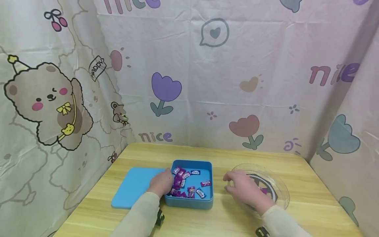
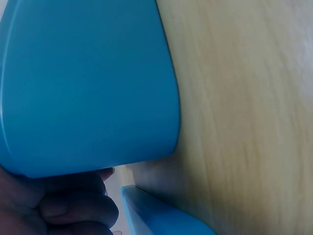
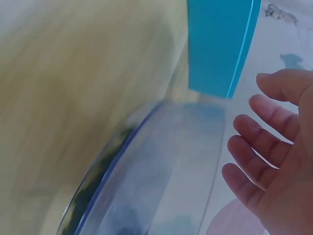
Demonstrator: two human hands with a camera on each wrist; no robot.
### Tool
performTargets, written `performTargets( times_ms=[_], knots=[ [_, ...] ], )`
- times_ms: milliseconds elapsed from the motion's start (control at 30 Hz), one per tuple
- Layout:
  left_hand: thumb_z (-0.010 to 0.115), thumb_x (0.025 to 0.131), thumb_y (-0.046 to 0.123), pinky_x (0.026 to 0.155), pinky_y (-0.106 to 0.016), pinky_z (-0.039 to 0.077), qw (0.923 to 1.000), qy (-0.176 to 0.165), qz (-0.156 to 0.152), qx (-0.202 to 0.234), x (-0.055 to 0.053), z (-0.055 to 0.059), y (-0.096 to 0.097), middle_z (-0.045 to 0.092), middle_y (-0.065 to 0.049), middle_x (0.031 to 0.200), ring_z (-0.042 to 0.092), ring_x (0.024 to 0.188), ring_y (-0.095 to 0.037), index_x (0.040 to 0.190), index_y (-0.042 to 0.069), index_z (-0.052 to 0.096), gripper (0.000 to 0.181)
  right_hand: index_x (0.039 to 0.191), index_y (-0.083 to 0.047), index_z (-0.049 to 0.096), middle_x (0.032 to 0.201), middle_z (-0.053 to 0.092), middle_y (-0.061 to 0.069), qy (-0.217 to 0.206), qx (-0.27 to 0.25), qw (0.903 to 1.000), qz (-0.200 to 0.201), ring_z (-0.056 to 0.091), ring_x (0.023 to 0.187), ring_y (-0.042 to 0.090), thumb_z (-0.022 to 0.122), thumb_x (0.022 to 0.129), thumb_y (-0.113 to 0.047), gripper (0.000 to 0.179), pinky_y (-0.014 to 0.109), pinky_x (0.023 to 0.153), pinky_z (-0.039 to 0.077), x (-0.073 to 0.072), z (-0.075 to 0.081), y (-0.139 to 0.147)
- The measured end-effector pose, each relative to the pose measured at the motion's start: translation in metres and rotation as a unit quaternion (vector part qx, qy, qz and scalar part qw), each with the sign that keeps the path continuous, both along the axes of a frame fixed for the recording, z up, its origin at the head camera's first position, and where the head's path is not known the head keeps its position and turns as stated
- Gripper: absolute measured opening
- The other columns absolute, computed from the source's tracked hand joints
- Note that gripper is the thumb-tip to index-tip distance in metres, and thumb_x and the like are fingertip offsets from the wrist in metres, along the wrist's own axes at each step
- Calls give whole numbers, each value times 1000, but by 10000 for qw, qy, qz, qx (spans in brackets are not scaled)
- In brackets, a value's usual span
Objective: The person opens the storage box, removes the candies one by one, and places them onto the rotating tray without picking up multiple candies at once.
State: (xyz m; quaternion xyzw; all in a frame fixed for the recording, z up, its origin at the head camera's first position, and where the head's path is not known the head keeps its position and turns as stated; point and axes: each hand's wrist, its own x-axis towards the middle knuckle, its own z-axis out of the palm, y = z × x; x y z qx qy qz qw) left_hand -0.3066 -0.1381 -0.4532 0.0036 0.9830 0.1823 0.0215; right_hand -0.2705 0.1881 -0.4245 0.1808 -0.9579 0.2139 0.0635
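A blue rectangular box (image 1: 190, 203) stands in the middle of the table. Several small wrapped candies (image 1: 179, 181), purple and dark blue, lie inside it, mostly toward its left side. My left hand (image 1: 161, 182) grips the box's left edge; in the left wrist view its curled fingers (image 2: 80, 208) lie against the wall. My right hand (image 1: 245, 187) is over the left part of a clear round bowl (image 1: 284, 194), holding nothing, its fingers loosely bent and apart in the right wrist view. A bit of purple wrapper (image 1: 263, 190) shows in the bowl, partly hidden by this hand.
Left of the box, a flat light-blue lid (image 1: 133, 186) lies on the wooden table (image 1: 219, 217), partly under my left forearm. A printed curtain (image 1: 201, 65) hangs behind the table and along both sides.
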Motion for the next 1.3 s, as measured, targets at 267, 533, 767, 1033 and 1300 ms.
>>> performTargets(
  times_ms=[267, 533, 767, 1033, 1300],
  knots=[
    [41, 103, 13, 98, -60, 48, 10000, -17, 7, 37, 0, 2, 1, 59, -27, 133, 57, 122, -43, 142, -11, 46, 46, 106, -18, 74, 101, 67, -4, 301, 6, 9987, 415, 61, 99, 18, 78, 86, -21, 20, 43, 87, 55, -9, -2, -33],
    [39, 105, 15, 102, -60, 45, 9998, -87, 51, 171, 1, 1, 2, 57, -27, 137, 54, 126, -43, 144, -11, 45, 47, 106, -18, 73, 98, 66, -2, 425, 458, 9944, 848, 57, 90, 15, 77, 89, -25, 19, 37, 80, 56, -14, -4, -60],
    [40, 105, 13, 98, -60, 48, 10000, -49, -5, -47, 2, 3, 1, 59, -27, 134, 57, 123, -43, 144, -11, 44, 47, 109, -19, 73, 99, 66, -4, 240, 816, 9869, 1369, 56, 89, 11, 75, 91, -28, 21, 33, 82, 55, -19, -7, -81],
    [39, 104, 15, 105, -60, 42, 9997, -54, 43, 252, 4, 0, 0, 54, -28, 141, 50, 130, -45, 146, -11, 43, 49, 110, -26, 72, 104, 65, -10, -52, 1161, 9802, 1604, 59, 101, 12, 78, 88, -29, 23, 36, 89, 55, -22, -16, -100],
    [39, 104, 15, 102, -60, 45, 9997, -12, 32, 256, 2, -1, -1, 57, -27, 136, 54, 126, -44, 144, -11, 45, 48, 111, -27, 72, 105, 66, -12, -390, 1201, 9772, 1707, 61, 99, 10, 80, 87, -30, 26, 36, 91, 54, -24, -13, -113]
  ],
)
